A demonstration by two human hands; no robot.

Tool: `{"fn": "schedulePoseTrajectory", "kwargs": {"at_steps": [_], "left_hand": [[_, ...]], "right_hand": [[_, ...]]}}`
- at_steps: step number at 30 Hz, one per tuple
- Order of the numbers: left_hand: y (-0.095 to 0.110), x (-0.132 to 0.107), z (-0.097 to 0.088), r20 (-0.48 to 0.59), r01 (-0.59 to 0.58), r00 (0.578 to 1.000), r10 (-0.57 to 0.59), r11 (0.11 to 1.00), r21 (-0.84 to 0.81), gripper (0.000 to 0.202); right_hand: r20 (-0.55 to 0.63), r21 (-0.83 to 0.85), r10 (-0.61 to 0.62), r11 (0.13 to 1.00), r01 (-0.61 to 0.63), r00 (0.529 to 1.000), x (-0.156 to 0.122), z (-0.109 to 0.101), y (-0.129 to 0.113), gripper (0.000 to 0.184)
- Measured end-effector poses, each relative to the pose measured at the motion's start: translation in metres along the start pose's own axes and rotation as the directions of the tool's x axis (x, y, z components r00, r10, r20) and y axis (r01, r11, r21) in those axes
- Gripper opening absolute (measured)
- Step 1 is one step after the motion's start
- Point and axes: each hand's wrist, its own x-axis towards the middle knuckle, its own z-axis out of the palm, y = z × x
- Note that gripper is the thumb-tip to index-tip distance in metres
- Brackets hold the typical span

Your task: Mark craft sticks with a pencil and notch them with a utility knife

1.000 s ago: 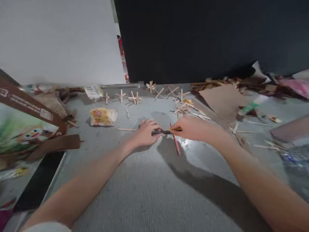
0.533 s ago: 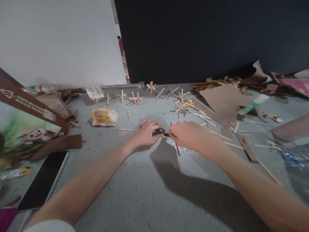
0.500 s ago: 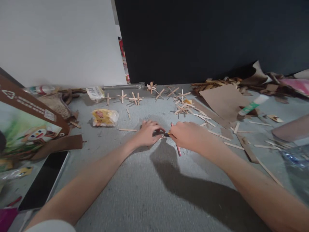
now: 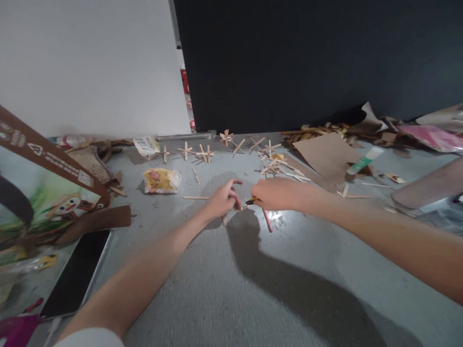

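In the middle of the grey surface, my left hand (image 4: 221, 200) pinches a short wooden craft stick (image 4: 243, 208) low against the tabletop, its index finger lifted and curved. My right hand (image 4: 273, 193) is closed around a small craft knife (image 4: 252, 200) with yellow and black parts, its tip pointing left at the stick. Under my right hand a pink pencil-like rod (image 4: 267, 220) lies on the surface, partly covered. Another flat craft stick (image 4: 196, 197) rests to the left of my left hand. A small wooden piece (image 4: 224, 220) lies just below that hand.
Several crossed-stick shapes (image 4: 203, 153) stand along the back. A yellow packet (image 4: 162, 181) and a phone (image 4: 76, 274) lie left, beside a printed brown box (image 4: 72, 180). Cardboard (image 4: 327, 154), a glue stick (image 4: 365, 161) and loose sticks are spread on the right.
My view has shifted slightly. The left fingers have opened a little, the index finger lifting off, and the short stick shows more. My right hand stays near it with the knife.
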Motion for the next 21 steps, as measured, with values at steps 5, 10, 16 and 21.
{"fn": "schedulePoseTrajectory", "kwargs": {"at_steps": [5, 10, 16, 21], "left_hand": [[0.002, 0.001, -0.001, -0.076, 0.02, 0.997, -0.013, 0.996, 0.085, 0.051], [0.002, -0.002, 0.002, 0.031, 0.064, 0.998, -0.061, 0.994, -0.089, 0.038], [-0.001, -0.001, 0.003, 0.078, 0.128, 0.991, -0.109, 0.946, -0.297, 0.037], [0.001, 0.001, -0.001, -0.03, 0.073, 0.996, -0.081, 0.972, -0.222, 0.034]], "right_hand": [[0.031, -0.01, -0.005, 1.0, 0.005, 0.999, 0.006, -0.002, 0.0, 0.04], [0.065, -0.015, -0.035, 0.999, 0.036, 0.997, 0.006, -0.003, 0.003, 0.039], [0.11, 0.068, -0.165, 0.985, 0.158, 0.98, 0.013, 0.01, 0.019, 0.025], [0.215, 0.136, -0.185, 0.978, 0.158, 0.959, 0.026, 0.018, 0.023, 0.026]]}}
